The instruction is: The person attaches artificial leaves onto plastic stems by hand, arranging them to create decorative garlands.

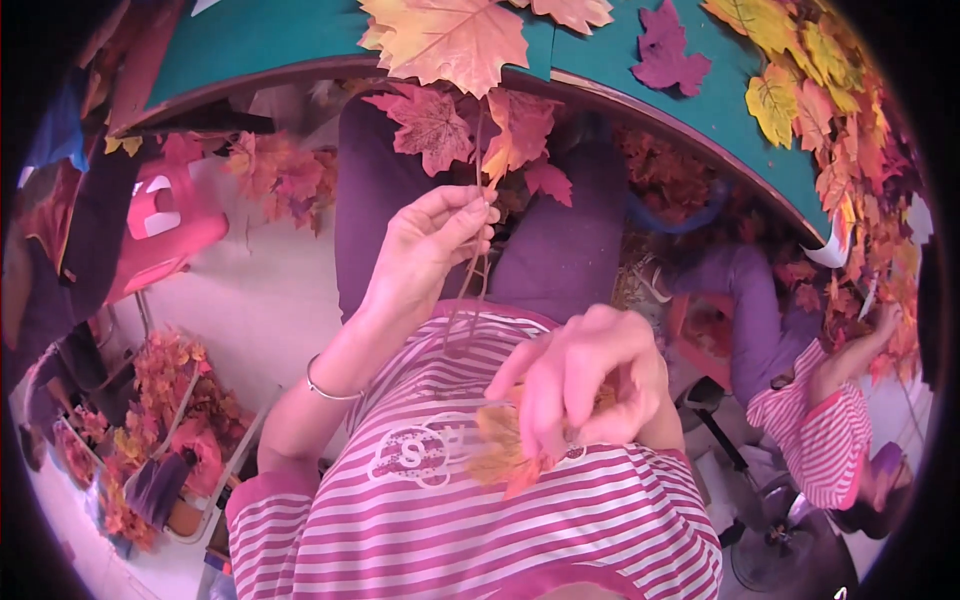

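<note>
Pinching leaf stems (478, 262) in left grip (430, 250), right grip (585, 385) closed around orange leaf (505, 450) below.

Leaf sprig (470, 130) rises above the left hand (425, 250) pinching its stems; table (290, 40) lies beyond; right hand (590, 385) below-right holds a leaf (500, 450).

We see the left hand (430, 250) pinching thin stems (478, 200) of red leaves (470, 130), while the right hand (585, 385) clasps an orange leaf (505, 450) below the teal table (300, 40).
</note>
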A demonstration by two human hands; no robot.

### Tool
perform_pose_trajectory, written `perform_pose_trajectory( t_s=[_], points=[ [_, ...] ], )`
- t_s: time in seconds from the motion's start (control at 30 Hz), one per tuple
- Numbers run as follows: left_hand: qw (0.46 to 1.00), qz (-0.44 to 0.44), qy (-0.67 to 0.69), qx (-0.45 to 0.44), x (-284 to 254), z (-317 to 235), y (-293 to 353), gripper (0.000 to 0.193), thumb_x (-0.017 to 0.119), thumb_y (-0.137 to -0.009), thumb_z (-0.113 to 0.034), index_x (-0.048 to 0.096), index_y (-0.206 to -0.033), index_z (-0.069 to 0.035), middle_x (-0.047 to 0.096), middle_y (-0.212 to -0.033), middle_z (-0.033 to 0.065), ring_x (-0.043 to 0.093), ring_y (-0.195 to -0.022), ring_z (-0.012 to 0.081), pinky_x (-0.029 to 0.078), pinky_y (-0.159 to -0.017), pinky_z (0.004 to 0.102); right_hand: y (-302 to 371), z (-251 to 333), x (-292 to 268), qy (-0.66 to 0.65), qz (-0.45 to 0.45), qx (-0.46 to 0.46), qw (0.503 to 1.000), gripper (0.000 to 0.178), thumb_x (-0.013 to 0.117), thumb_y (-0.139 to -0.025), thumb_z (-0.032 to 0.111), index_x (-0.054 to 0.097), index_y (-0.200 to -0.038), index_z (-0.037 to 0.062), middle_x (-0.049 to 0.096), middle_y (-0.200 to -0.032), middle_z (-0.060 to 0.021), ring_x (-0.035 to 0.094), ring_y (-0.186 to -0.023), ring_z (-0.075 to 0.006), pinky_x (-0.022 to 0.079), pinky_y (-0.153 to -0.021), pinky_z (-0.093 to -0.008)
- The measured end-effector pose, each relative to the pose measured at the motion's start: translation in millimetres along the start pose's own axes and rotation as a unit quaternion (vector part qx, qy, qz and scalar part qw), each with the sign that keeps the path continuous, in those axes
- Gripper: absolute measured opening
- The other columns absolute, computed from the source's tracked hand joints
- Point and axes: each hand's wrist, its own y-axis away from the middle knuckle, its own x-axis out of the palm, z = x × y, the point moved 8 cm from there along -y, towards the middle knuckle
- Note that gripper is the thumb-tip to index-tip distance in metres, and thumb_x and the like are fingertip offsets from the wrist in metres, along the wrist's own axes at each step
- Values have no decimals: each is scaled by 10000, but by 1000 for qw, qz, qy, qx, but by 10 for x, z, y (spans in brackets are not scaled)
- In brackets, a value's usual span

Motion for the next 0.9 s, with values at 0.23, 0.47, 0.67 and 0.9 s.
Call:
perform_pose_trajectory(
  t_s=[0.23,0.47,0.67,0.9],
  points=[
    [992,43,114,-22,52,85,118,218,668,-1008,-158,672,-1192,-41,711,-1034,32,659,-891,90,545,-831,236,145,-198,-688,460,-308,125,823,112,755,-846,-23,666,-913,-16,677,-869,-63,674,-815,-144,533,-742,-270],
    [986,50,158,-18,159,123,160,235,659,-1014,-162,672,-1219,-46,705,-1053,41,653,-939,102,536,-865,243,331,-443,-924,268,-428,88,858,148,737,-871,-84,666,-983,-19,637,-973,-29,655,-913,-101,536,-859,-247],
    [980,54,187,-30,192,140,167,235,653,-1016,-151,678,-1226,-49,699,-1037,28,649,-949,100,534,-865,242,379,-487,-965,191,-442,73,873,198,753,-850,-103,653,-1003,-25,638,-989,-35,654,-929,-106,537,-880,-251],
    [980,51,191,-26,207,138,153,232,659,-1015,-163,680,-1216,-48,687,-982,5,628,-905,80,524,-836,237,351,-502,-977,176,-446,72,875,232,765,-837,-106,653,-1020,-19,656,-995,-42,652,-928,-104,537,-868,-243]
  ],
)
